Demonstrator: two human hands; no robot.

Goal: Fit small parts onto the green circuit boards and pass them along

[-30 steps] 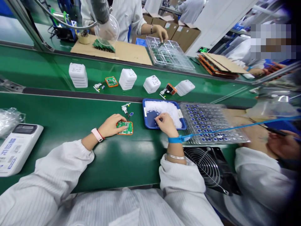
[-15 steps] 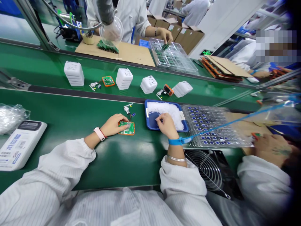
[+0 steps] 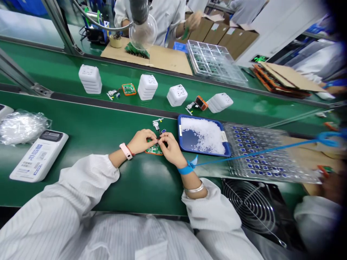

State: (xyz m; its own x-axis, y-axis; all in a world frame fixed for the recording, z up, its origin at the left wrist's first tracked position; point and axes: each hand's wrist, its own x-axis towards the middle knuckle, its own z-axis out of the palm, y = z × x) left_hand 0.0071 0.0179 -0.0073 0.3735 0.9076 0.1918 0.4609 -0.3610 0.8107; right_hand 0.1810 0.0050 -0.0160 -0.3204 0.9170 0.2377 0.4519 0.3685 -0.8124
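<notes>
The green bench (image 3: 151, 195) spreads under and around both hands, running well out to either side of them. To the right of the grip, well apart from it, lies a clear plastic tray (image 3: 264, 160) with rows of small blue-and-white parts. A black fan (image 3: 245, 202) with a round wire guard sits to the right of the hands and nearer the body. Closer on the right, just beyond the right hand, is a blue tray (image 3: 189, 139) part-filled with white bits. Well to the left of the grip lie a white device (image 3: 38, 157) with a dark display and, beside it, a crumpled clear bag (image 3: 24, 126). Past the hands, on the raised far strip, stand stacks of white cases (image 3: 148, 87). The left hand (image 3: 142, 141) and right hand (image 3: 172, 150) meet with bent fingers, thumbs and fingertips drawn close together; whether they pinch anything, or are fully closed, I cannot tell. Directly beneath the fingertips, partly covered by them, is the orange-edged green circuit board (image 3: 155, 150), lying flat. Just beyond the fingers rest a white connector piece (image 3: 156, 125) and a small blue part (image 3: 163, 131).
</notes>
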